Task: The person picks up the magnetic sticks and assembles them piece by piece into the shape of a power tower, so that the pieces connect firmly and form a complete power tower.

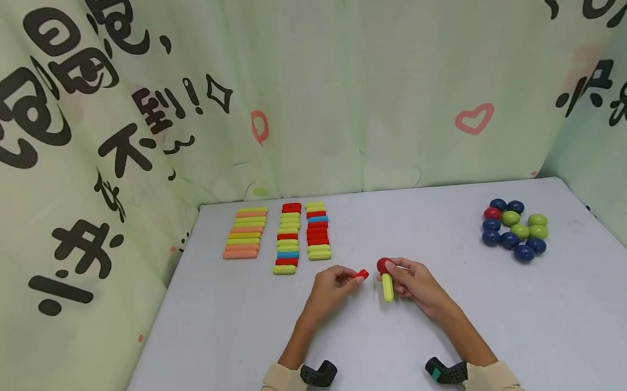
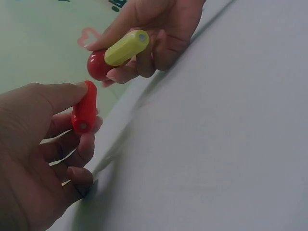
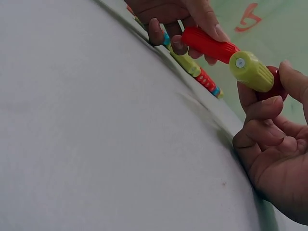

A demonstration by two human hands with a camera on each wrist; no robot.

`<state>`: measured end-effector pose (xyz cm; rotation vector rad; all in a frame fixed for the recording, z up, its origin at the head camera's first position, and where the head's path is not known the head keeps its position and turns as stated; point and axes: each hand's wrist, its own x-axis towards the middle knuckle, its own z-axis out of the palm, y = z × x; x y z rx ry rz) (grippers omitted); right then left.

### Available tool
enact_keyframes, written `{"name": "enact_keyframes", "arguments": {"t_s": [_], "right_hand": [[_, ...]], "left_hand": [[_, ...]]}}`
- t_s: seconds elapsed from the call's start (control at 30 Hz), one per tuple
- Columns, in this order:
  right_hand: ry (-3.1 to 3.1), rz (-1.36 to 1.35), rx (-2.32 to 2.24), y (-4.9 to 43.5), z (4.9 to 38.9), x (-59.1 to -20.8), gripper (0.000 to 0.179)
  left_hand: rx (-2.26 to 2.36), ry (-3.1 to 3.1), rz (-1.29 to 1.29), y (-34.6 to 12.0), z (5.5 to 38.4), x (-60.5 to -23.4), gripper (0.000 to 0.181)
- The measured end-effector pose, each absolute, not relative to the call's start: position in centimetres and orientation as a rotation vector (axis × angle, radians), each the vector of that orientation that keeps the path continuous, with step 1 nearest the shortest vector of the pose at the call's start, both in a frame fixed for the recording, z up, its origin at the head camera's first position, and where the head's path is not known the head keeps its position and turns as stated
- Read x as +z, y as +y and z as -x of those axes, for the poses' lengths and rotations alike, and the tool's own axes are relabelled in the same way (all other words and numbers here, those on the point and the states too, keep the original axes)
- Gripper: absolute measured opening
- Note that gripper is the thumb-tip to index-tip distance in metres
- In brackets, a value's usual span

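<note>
Pinching a red rod (image 1: 361, 274) in my left hand (image 1: 330, 287) and, just apart, a red ball (image 1: 383, 265) in my right hand (image 1: 417, 282) with a yellow-green rod (image 1: 388, 288) against it, over the desk (image 1: 378, 356), three rod columns (image 1: 287, 237) beyond left, ball cluster (image 1: 519, 231) beyond right, curtain (image 1: 361, 93) behind.

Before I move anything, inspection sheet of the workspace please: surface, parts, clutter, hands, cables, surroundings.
Surface: pale tabletop, no spill seen.
Job's things: loose rods laid in three columns, far left; loose balls, blue, green and one red, grouped far right.
Clutter: nothing seen.
Hands: left hand pinches a red rod; right hand pinches a red ball with a yellow-green rod against it. In the head view, the red rod is apart from that ball. Black wrist unit on each arm.
Cables: nothing seen.
Surroundings: pale green curtain with black lettering, behind and at both sides.
</note>
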<state>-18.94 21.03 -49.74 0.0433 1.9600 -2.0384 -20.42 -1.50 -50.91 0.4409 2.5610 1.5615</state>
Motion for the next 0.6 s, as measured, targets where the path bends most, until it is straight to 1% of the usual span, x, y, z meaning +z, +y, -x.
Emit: {"name": "enact_keyframes", "arguments": {"t_s": [0.37,0.6], "right_hand": [[2.154,-0.043,-1.882,20.4,18.9,-49.9,0.048],[2.196,-0.020,-1.862,20.2,18.8,-49.9,0.048]], "left_hand": [[1.589,2.516,-0.449,-0.4,20.0,-51.6,0.034],[1.562,2.507,-0.435,-0.3,20.0,-51.5,0.035]]}}
